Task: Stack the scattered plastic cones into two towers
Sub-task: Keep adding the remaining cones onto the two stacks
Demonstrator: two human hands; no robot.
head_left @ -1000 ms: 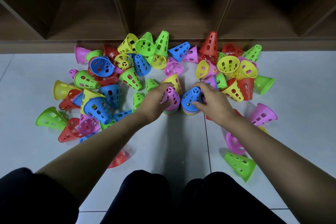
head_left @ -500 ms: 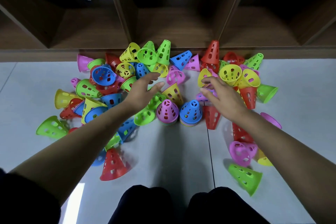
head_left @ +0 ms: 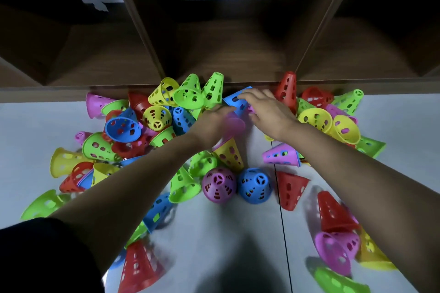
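Lower frame: loose cones [head_left: 291, 190] lie tipped on the white floor [head_left: 214, 233]. Centre: the purple-topped tower [head_left: 219, 184] and the blue-topped tower [head_left: 254, 185] stand upright, just beside each other. Upper centre: the left hand [head_left: 212, 123], blurred, is against a pink cone [head_left: 235, 123]; whether it grips cannot be told. The right hand [head_left: 266, 112] rests, fingers spread, on a blue cone [head_left: 234, 101] below the wooden shelf [head_left: 226, 59].

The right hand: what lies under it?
Under the fingers of the right hand lies a blue cone on its side, partly covered by them. A bit of pink plastic shows at the hand's near edge. Whatever lies under the palm is hidden.
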